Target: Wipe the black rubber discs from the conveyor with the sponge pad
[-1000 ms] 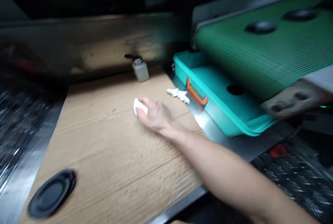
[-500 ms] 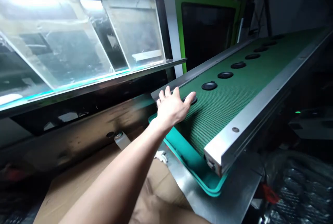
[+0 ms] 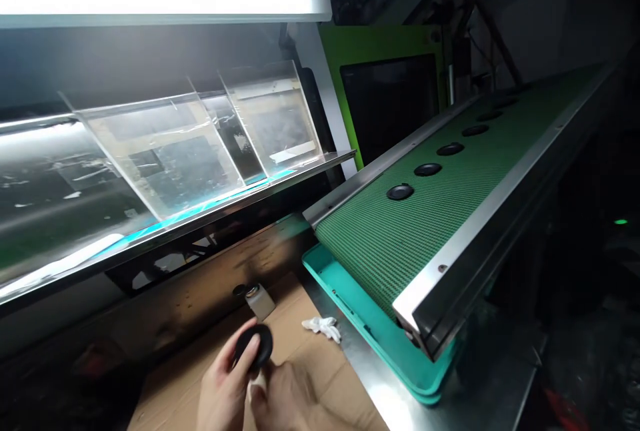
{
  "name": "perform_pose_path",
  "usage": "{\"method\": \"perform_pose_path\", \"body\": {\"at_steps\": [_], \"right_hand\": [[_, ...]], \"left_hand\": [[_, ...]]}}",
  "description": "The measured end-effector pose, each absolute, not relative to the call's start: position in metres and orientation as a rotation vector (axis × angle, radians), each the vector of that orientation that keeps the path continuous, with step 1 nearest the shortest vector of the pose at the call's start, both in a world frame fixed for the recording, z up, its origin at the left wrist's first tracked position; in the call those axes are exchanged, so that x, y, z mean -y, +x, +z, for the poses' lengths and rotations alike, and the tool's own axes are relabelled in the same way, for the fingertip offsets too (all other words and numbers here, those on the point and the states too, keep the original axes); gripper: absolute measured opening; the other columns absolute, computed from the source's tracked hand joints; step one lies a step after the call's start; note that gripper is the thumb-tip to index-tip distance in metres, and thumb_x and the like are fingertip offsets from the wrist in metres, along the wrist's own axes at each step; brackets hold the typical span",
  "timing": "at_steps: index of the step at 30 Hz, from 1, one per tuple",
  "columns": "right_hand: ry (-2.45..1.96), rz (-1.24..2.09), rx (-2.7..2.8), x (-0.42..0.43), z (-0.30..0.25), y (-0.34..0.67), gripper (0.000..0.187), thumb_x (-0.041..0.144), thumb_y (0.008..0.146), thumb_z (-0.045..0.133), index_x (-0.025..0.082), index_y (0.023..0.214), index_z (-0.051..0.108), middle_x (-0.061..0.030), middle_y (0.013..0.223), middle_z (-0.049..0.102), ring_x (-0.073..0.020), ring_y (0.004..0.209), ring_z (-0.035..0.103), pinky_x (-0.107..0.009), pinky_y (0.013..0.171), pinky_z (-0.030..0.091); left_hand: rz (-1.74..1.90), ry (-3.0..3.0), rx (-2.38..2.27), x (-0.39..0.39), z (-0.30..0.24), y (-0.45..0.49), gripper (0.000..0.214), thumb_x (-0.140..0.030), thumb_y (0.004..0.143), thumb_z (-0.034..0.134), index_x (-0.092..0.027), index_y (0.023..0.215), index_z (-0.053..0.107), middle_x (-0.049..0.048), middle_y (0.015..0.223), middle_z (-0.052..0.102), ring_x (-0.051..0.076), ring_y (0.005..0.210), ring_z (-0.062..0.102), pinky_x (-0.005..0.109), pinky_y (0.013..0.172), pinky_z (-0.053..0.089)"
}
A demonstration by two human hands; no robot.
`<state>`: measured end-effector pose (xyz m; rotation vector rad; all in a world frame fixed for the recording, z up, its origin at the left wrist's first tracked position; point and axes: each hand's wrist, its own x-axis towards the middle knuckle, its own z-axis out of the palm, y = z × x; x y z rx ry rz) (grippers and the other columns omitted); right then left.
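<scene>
Disc: a black disc (image 3: 253,345), round and matt with a raised rim, tilted up on its edge in the hands, below and to the left of the near end of the green conveyor belt (image 3: 415,237). Its shape matches the black discs (image 3: 400,192) set in a row along the belt.

Left hand: the left hand (image 3: 225,384) is closed around the disc's lower edge, fingers behind it, thumb on its face.

Right hand: the right hand (image 3: 285,396) is curled and clenched just beside the left, pinching a white wad (image 3: 258,387) that sits right under the disc. What the wad is made of is too hidden to tell.

Desk: a steel desk (image 3: 360,381) runs under the near end of the belt, with a brown cardboard sheet (image 3: 320,377) lying on it to the belt's left.

Nearby: a teal tray (image 3: 360,317) sits directly beneath the belt's near end. A crumpled white cloth (image 3: 321,327) lies on the cardboard, just left of the tray. A small clear bottle (image 3: 261,302) with a dark cap lies tilted beyond the hands, left of the belt.

Room: slanted clear acrylic panels (image 3: 165,151) stand on a metal shelf left of the belt. A bright-green frame (image 3: 380,37) around a dark screen (image 3: 387,107) rises beyond it, and a small green light (image 3: 621,221) glows to its right.
</scene>
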<state>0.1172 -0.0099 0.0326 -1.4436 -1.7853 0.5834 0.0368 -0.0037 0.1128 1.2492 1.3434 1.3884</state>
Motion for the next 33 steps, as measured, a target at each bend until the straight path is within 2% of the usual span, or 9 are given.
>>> {"method": "perform_pose_path", "body": {"at_steps": [3, 6, 9, 12, 16, 21, 25, 29, 33], "right_hand": [[-1.475, 0.523, 1.808, 0.004, 0.019, 0.107, 0.036, 0.039, 0.083, 0.044, 0.027, 0.114, 0.058, -0.0089, 0.089, 0.071, -0.0309, 0.079, 0.068, -0.04, 0.068, 0.052], [-1.386, 0.562, 1.694, 0.001, 0.011, 0.1, 0.037, 0.041, 0.086, 0.045, 0.026, 0.118, 0.057, -0.0084, 0.094, 0.071, -0.0281, 0.087, 0.067, -0.037, 0.076, 0.051], [-1.176, 0.737, 1.51, 0.007, 0.013, 0.092, 0.037, 0.042, 0.089, 0.044, 0.023, 0.118, 0.057, -0.0072, 0.098, 0.07, -0.0218, 0.088, 0.067, -0.029, 0.076, 0.051], [-0.993, 0.875, 1.511, 0.019, 0.017, 0.084, 0.041, 0.045, 0.091, 0.044, 0.022, 0.122, 0.057, -0.0065, 0.105, 0.069, -0.0195, 0.093, 0.066, -0.026, 0.078, 0.052], [-1.116, 0.766, 1.726, 0.025, 0.016, 0.082, 0.045, 0.044, 0.09, 0.045, 0.028, 0.131, 0.055, -0.0056, 0.118, 0.065, -0.0224, 0.108, 0.061, -0.032, 0.094, 0.047], [-1.496, 0.564, 1.792, 0.02, 0.015, 0.076, 0.049, 0.047, 0.094, 0.035, 0.029, 0.138, 0.047, -0.0064, 0.116, 0.067, -0.0233, 0.102, 0.064, -0.032, 0.087, 0.049], [-1.586, 0.438, 1.972, 0.024, 0.016, 0.068, 0.048, 0.049, 0.094, 0.035, 0.036, 0.14, 0.043, -0.0063, 0.11, 0.069, -0.026, 0.089, 0.068, -0.036, 0.077, 0.051], [-1.744, 0.346, 1.909, 0.024, 0.019, 0.066, 0.048, 0.049, 0.096, 0.027, 0.036, 0.141, 0.042, -0.0086, 0.093, 0.072, -0.0287, 0.085, 0.068, -0.038, 0.072, 0.05], [-1.709, 0.339, 2.012, 0.026, 0.021, 0.066, 0.049, 0.05, 0.096, 0.028, 0.037, 0.142, 0.039, -0.009, 0.091, 0.072, -0.0282, 0.078, 0.068, -0.037, 0.068, 0.05]], "left_hand": [[1.367, 0.836, -1.312, 0.002, 0.05, -0.037, 0.044, -0.031, 0.06, 0.082, -0.016, 0.1, 0.07, 0.002, 0.08, 0.071, 0.013, 0.055, 0.059, 0.02, 0.044, 0.041], [1.369, 0.647, -1.225, 0.0, 0.014, -0.06, 0.03, -0.023, 0.068, 0.078, -0.014, 0.095, 0.069, 0.0041, 0.085, 0.072, 0.015, 0.072, 0.066, 0.02, 0.059, 0.051], [1.421, 0.614, -1.085, 0.006, 0.011, -0.056, 0.023, -0.019, 0.074, 0.072, -0.014, 0.096, 0.068, 0.007, 0.096, 0.072, 0.02, 0.09, 0.067, 0.027, 0.076, 0.054], [1.378, 0.565, -0.852, 0.017, 0.021, -0.052, 0.025, -0.028, 0.083, 0.064, -0.013, 0.102, 0.066, 0.0103, 0.101, 0.07, 0.023, 0.095, 0.066, 0.036, 0.084, 0.054], [1.282, 0.423, -0.579, 0.028, 0.022, -0.047, 0.037, -0.04, 0.09, 0.05, -0.012, 0.109, 0.064, 0.0148, 0.112, 0.067, 0.026, 0.105, 0.063, 0.042, 0.095, 0.049], [1.257, 0.346, -0.578, 0.026, 0.009, -0.039, 0.036, -0.035, 0.093, 0.045, -0.013, 0.116, 0.06, 0.0138, 0.116, 0.066, 0.026, 0.11, 0.061, 0.043, 0.098, 0.047], [1.255, 0.303, -0.593, 0.023, 0.004, -0.042, 0.039, -0.038, 0.092, 0.047, -0.009, 0.115, 0.059, 0.0178, 0.117, 0.065, 0.027, 0.108, 0.062, 0.044, 0.098, 0.047], [1.277, 0.326, -0.617, 0.023, 0.005, -0.043, 0.038, -0.036, 0.094, 0.044, -0.01, 0.117, 0.059, 0.0164, 0.117, 0.065, 0.026, 0.11, 0.062, 0.044, 0.097, 0.048], [1.265, 0.316, -0.623, 0.024, 0.004, -0.042, 0.04, -0.04, 0.092, 0.046, -0.009, 0.112, 0.061, 0.0181, 0.117, 0.065, 0.028, 0.111, 0.061, 0.045, 0.098, 0.048]]}}
